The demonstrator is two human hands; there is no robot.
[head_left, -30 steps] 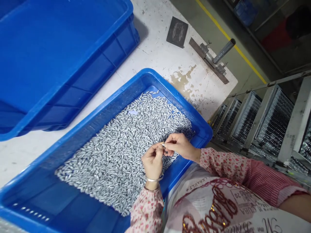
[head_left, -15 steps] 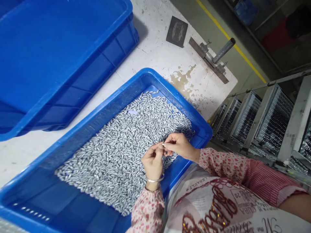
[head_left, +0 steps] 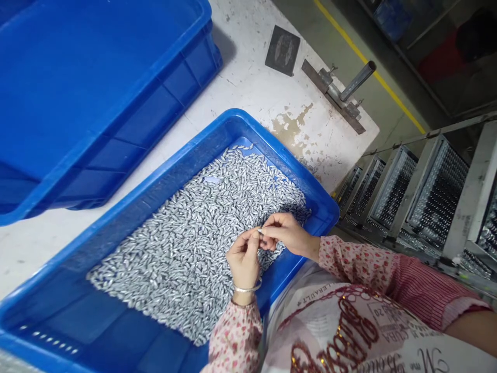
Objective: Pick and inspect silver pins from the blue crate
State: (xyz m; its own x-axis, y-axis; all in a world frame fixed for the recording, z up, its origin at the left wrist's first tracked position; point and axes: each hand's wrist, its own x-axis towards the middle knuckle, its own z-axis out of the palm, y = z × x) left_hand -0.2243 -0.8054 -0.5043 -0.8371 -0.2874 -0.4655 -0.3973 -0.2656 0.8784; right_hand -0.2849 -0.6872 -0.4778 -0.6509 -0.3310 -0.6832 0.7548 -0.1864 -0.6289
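Note:
My left hand (head_left: 245, 255) and my right hand (head_left: 286, 233) meet fingertip to fingertip above the near right part of a shallow blue tray (head_left: 70, 259). Between their pinched fingers is one small silver spindle-shaped piece (head_left: 260, 231), mostly covered by the fingertips. Both hands are closed on it. Below them a thick layer of the same silver pieces (head_left: 194, 243) covers much of the tray floor. A small pale slip (head_left: 212, 180) lies among the pieces toward the far side.
A larger blue crate (head_left: 155, 109) stands at the upper left of the white worktable (head_left: 248, 77). Beyond the tray lie a dark square plate (head_left: 282, 50) and a metal bar clamp with an upright tube (head_left: 341, 96). A metal rack (head_left: 435, 191) with perforated trays is on the right.
The hands stay almost in place. The fingertips have shifted very slightly around the small silver piece.

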